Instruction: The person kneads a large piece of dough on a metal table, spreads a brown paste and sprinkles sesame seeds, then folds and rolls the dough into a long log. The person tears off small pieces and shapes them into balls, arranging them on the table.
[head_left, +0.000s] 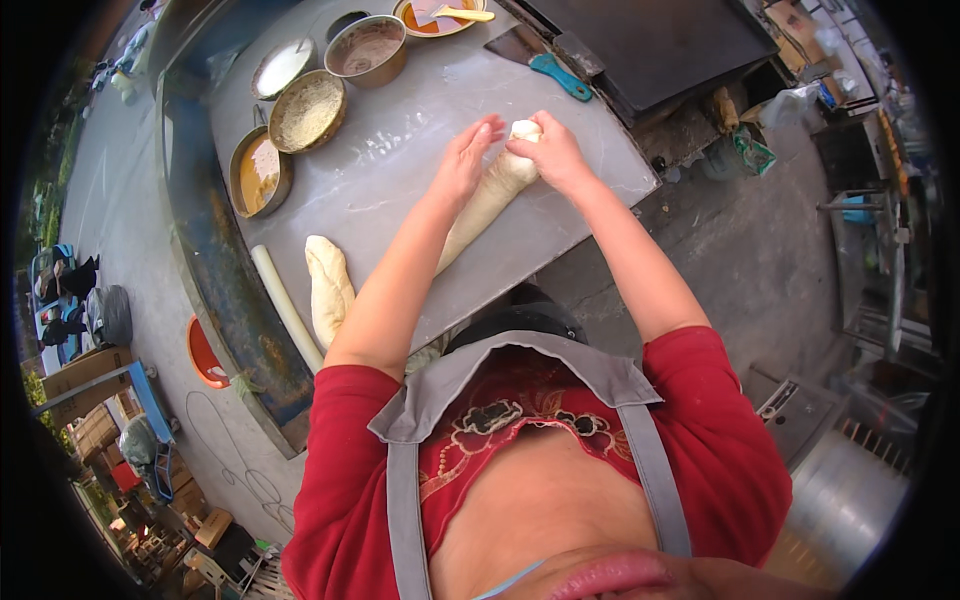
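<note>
A long roll of pale dough (491, 196) lies slantwise across the grey worktop (390, 191). My right hand (553, 150) grips its far end, and a knob of dough (525, 130) bulges out between thumb and fingers. Beside that end, my left hand (466, 159) is held with fingers extended and slightly blurred, nothing in it. Part of the roll's near end is hidden behind my left forearm. Left of that arm, a second, thicker piece of dough (328, 281) rests next to a pale rolling pin (283, 300).
Along the far left stand bowls of yellowish liquid (259, 176), crumbly meal (307, 112), white powder (285, 69) and brown paste (367, 51). A brush (461, 13) lies over an orange dish. A teal-handled scraper (559, 75) sits near the dark griddle plate (660, 45). A raised metal side (225, 262) borders the worktop.
</note>
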